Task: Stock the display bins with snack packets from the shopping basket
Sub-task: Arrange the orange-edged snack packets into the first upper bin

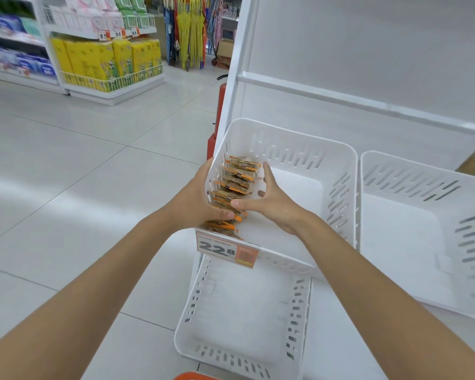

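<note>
From the head camera, the snack packets (239, 182) stand on edge in a single row inside the upper white display bin (299, 149). They are packed against its left wall, and the row's long axis runs from the near rim towards the far wall. The row lies directly between the two hands, touching both. The left hand (192, 198) sits outside the slotted wall with its thumb over the rim on the nearest packets. Its fingers are hidden behind the plastic, so I cannot tell how firmly it clasps. The right hand (274, 204) is inside the bin, spread wide with straight fingers, and its thumb and forefinger press the row's right side. It seems better placed to square the row up. The packets look thin and crinkly, with brown faces and orange sealed edges; the bin is smooth rigid plastic with rounded corners. A price tag (226, 249) hangs on its near rim. A lower bin (192, 305) and a neighbouring bin (412, 176) hold nothing visible. An orange sliver (195, 376) at the bottom edge may be the shopping basket.
</note>
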`<act>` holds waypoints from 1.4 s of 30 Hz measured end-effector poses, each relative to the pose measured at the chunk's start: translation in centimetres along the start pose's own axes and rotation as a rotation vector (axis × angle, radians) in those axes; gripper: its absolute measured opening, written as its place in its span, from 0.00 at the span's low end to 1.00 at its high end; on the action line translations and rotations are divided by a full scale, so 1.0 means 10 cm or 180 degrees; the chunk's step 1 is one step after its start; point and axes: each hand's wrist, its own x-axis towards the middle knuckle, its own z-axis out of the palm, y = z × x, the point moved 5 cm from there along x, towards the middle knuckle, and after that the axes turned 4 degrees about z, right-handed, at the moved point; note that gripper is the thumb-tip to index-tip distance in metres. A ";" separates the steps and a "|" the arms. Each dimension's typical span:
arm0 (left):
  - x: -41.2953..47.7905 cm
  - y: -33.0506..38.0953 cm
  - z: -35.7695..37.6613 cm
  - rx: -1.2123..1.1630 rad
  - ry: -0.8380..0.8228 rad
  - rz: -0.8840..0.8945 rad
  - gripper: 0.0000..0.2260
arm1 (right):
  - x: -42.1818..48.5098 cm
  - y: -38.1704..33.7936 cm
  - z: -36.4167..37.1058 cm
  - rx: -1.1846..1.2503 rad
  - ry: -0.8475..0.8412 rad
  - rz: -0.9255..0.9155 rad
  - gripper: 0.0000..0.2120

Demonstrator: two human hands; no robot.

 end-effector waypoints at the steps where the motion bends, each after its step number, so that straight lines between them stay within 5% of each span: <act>1: 0.00 0.01 0.00 -0.0010 -0.0006 0.0005 0.47 | 0.00 -0.02 0.04 -0.0078 -0.0106 -0.0011 0.42; 3: -0.02 0.03 0.00 0.0011 -0.0011 -0.0022 0.44 | 0.01 -0.04 0.08 -0.0157 -0.0200 -0.0024 0.49; 6: -0.10 0.09 -0.04 0.0345 0.0123 -0.0073 0.39 | -0.17 -0.18 0.05 -0.0084 0.0056 -0.0143 0.43; 9: -0.30 0.27 -0.04 0.1299 0.0576 -0.0164 0.36 | -0.48 -0.25 -0.02 -0.0482 0.0521 -0.0206 0.46; 12: -0.63 0.56 0.16 0.1878 0.0636 0.0034 0.30 | -0.95 -0.21 -0.07 -0.0944 0.1104 -0.0460 0.35; 16: -1.18 0.65 0.73 0.1490 -0.0025 0.0060 0.21 | -1.84 -0.04 -0.03 -0.0874 0.1518 -0.0795 0.23; 25: -2.61 0.05 1.75 0.1013 -0.0694 -0.0679 0.17 | -3.49 1.82 0.40 -0.1909 0.0096 0.0601 0.22; 30: -3.00 -0.13 1.81 0.1068 -0.0602 -0.0837 0.17 | -3.45 2.19 0.88 -0.2479 -0.0145 0.0587 0.42; 35: -3.10 -0.17 1.68 0.0792 -0.0289 -0.0987 0.16 | -3.46 2.05 0.74 -0.2200 0.0482 0.0298 0.14; 38: -3.12 -0.17 1.69 0.0401 -0.0182 -0.1092 0.13 | -3.45 2.01 0.61 -0.2072 0.0070 0.0520 0.33; 42: -3.23 -0.24 1.72 0.0384 -0.0339 -0.1181 0.11 | -3.56 2.16 1.07 -0.2974 -0.0853 0.0821 0.52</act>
